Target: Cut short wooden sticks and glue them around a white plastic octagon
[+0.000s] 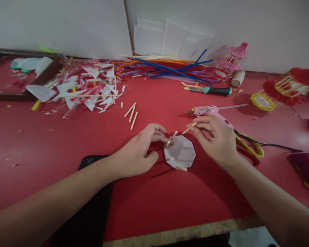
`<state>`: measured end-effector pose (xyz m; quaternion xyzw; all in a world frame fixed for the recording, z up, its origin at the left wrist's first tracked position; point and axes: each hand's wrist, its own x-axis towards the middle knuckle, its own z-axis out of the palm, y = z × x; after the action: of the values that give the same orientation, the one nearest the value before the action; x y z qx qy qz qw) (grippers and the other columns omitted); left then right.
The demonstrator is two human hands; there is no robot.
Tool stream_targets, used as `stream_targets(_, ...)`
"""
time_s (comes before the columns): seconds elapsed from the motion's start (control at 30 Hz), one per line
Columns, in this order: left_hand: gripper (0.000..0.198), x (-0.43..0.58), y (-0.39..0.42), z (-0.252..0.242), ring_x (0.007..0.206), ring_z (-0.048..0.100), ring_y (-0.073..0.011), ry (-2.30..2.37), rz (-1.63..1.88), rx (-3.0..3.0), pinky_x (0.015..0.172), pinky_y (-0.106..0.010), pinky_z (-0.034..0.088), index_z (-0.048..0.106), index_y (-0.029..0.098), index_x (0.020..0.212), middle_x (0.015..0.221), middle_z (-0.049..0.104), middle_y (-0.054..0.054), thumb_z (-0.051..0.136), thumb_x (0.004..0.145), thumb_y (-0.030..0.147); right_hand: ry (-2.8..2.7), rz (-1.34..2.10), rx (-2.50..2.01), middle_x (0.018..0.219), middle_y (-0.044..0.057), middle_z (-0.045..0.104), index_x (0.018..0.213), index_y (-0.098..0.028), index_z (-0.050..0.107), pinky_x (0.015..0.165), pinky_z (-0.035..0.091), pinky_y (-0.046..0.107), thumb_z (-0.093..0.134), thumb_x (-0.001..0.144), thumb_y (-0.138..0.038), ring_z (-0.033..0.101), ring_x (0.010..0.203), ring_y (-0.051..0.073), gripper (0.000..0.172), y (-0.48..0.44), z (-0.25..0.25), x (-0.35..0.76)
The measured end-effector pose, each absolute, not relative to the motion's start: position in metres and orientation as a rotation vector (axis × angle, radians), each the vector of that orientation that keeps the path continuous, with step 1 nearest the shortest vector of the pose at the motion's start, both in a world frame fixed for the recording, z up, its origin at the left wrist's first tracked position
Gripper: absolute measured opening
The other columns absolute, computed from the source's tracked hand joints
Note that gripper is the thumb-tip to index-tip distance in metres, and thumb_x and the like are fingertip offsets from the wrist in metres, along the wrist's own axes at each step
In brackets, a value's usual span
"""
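A pale octagonal plate (181, 154) lies on the red table, with several short wooden sticks standing along its left and lower edges and small dark dots around its rim. My left hand (140, 151) rests at the plate's left side. Its bent fingertips reach the standing sticks at the upper left, and the thumb stays apart from them. Between thumb and fingers, my right hand (216, 139) pinches a short wooden stick (187, 129), held slanted just above the plate's top edge. Loose wooden sticks (131, 115) lie beyond my left hand.
A pink glue gun (206, 110) and a cutter (217, 90) lie behind my right hand, yellow-and-red-handled scissors (254, 147) beside it. Scraps (92, 85) and pipe cleaners (170, 68) line the back. Paper-trimmed stick models (283, 87) stand right; a black phone-like slab (92, 206) lies under my left forearm.
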<state>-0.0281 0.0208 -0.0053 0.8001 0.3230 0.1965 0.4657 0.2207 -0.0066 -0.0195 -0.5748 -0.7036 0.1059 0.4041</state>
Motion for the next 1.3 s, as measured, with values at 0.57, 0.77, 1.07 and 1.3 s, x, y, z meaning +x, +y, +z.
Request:
stream_targets(0.57, 0.057, -0.0268, 0.0206, -0.0047, 0.124, 0.064, -0.0215, 0.813, 0.484, 2.034, 0.098, -0.035, 0.056, 0.038, 0.024, 0.116, 0.126, 0.068, -0.013, 0.041, 0.065, -0.001, -1.937, 0.04, -1.341, 0.088, 0.002, 0.078, 0.1, -0.023, 0.064, 0.067, 0.06, 0.026, 0.066, 0.091, -0.023, 0.077, 0.079, 0.018, 0.009, -0.0065, -0.0183, 0.2192)
stream_targets(0.77, 0.056, -0.0263, 0.0209, -0.0048, 0.128, 0.062, -0.0208, 0.814, 0.467, 2.035, 0.099, -0.037, 0.055, 0.037, 0.024, 0.116, 0.13, 0.067, -0.013, 0.04, 0.066, 0.0, -1.97, 0.015, -1.318, 0.09, 0.003, 0.078, 0.1, -0.024, 0.066, 0.071, 0.061, 0.031, 0.065, 0.091, -0.024, 0.076, 0.081, 0.019, 0.008, -0.0076, -0.017, 0.2188)
stream_targets(1.07, 0.056, -0.0273, 0.0205, -0.0053, 0.13, 0.06, -0.0219, 0.821, 0.461, 1.999, 0.099, -0.038, 0.055, 0.038, 0.025, 0.117, 0.128, 0.068, -0.013, 0.041, 0.067, -0.001, -2.025, -0.045, -1.271, 0.087, 0.002, 0.078, 0.095, -0.025, 0.065, 0.07, 0.06, 0.031, 0.064, 0.09, -0.021, 0.076, 0.08, 0.02, 0.007, -0.0084, -0.0149, 0.2189)
stream_targets(1.3, 0.055, -0.0274, 0.021, -0.0055, 0.128, 0.061, -0.02, 0.826, 0.455, 2.013, 0.098, -0.035, 0.055, 0.037, 0.025, 0.116, 0.127, 0.068, -0.012, 0.041, 0.067, -0.001, -2.059, -0.044, -1.234, 0.087, 0.002, 0.078, 0.093, -0.024, 0.064, 0.072, 0.059, 0.03, 0.064, 0.088, -0.016, 0.076, 0.081, 0.019, 0.01, -0.0096, -0.0132, 0.2197)
